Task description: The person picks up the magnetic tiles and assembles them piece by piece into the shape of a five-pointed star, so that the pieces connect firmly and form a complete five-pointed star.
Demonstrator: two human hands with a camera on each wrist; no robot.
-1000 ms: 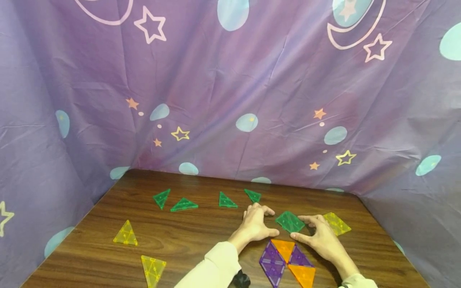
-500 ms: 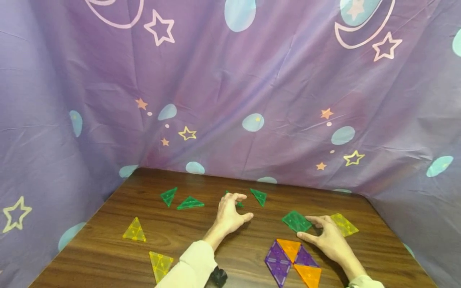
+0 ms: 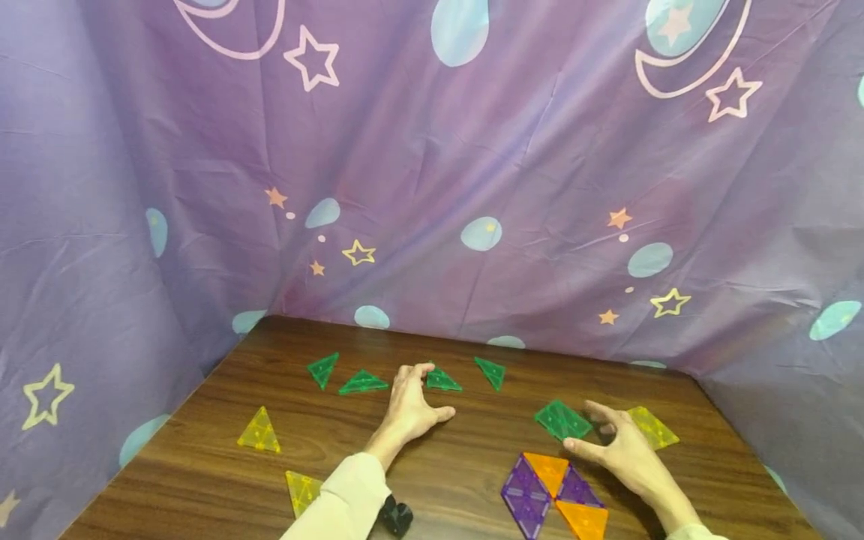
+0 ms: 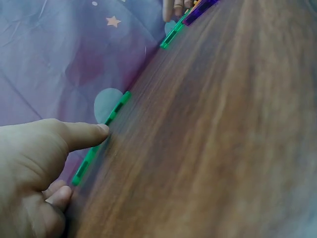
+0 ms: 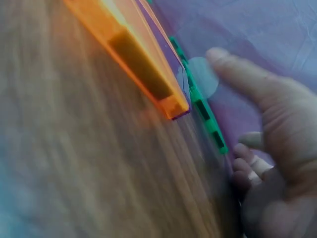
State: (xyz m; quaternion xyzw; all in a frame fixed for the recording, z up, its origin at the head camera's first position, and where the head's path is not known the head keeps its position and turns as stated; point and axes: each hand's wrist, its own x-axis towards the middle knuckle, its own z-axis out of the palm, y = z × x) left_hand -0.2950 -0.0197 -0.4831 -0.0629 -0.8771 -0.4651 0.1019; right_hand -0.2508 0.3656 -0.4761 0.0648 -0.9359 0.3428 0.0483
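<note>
My left hand (image 3: 408,406), thumb spread from the fingers, is beside a green translucent triangle tile (image 3: 445,380) at the back of the table; its fingertips overlap the tile's left corner in the head view. In the left wrist view the thumb crosses in front of a green tile edge (image 4: 84,166). My right hand (image 3: 624,450) hovers right of a green diamond-like shape of tiles (image 3: 562,420), its thumb tip by the near corner. Just nearer lie joined purple triangle tiles (image 3: 526,491) and orange triangle tiles (image 3: 548,472). Neither hand holds anything.
More green triangles lie at the back left (image 3: 364,382) and back middle (image 3: 491,372). Yellow triangle tiles (image 3: 259,432) lie on the left, one partly under the left sleeve. A yellow tile shape (image 3: 653,428) sits beyond the right hand. A patterned purple curtain (image 3: 405,187) surrounds the wooden table.
My left hand has moved left, from near the green diamond to the green triangle at the back. My right hand has drawn slightly away from the green diamond. The head view has shifted a little.
</note>
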